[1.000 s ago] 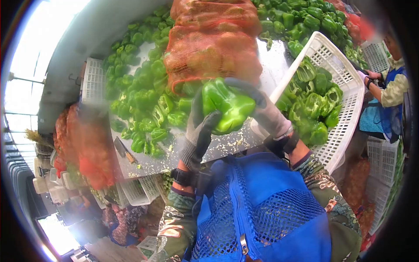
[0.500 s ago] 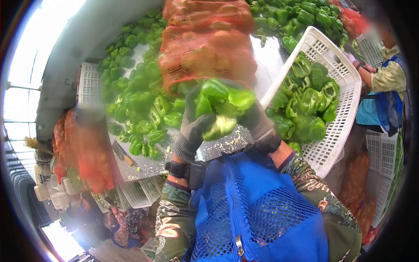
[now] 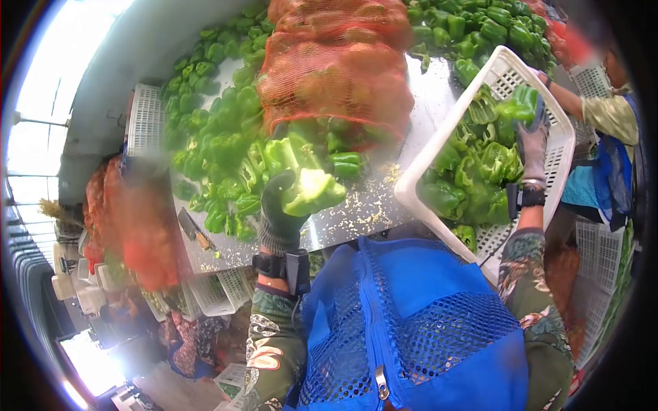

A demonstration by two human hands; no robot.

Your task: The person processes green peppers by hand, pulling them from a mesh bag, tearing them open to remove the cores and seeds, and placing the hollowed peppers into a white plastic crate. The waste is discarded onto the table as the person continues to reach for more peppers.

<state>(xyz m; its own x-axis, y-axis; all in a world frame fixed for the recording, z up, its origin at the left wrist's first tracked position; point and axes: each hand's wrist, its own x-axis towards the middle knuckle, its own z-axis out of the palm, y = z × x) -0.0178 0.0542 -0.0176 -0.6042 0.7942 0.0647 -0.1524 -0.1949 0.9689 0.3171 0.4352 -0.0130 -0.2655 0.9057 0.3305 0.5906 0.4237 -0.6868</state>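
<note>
My left hand (image 3: 279, 205), in a dark grey glove, is closed round an opened green pepper piece (image 3: 305, 185) with its pale inside showing, over the metal table (image 3: 363, 205). My right hand (image 3: 532, 147), gloved too, is over the white basket (image 3: 404, 188) at the right, holding a green pepper piece (image 3: 519, 105). Cut green peppers (image 3: 473, 171) lie in that basket. Beyond my left hand, a red mesh sack (image 3: 336, 75) full of peppers lies with its mouth towards me. Many peppers (image 3: 229, 151) are heaped left of the sack.
A knife (image 3: 195, 229) lies at the table's left front edge, with pale seeds scattered farther right. More peppers (image 3: 480, 24) are piled at the back right. Red sacks (image 3: 137, 226) and white crates (image 3: 212, 294) stand at the left. A co-worker's arm (image 3: 582, 106) reaches in at the right.
My hands have moved apart, each with a pepper piece. My right hand has gone right, over the basket; my left hand has shifted slightly left and up.
</note>
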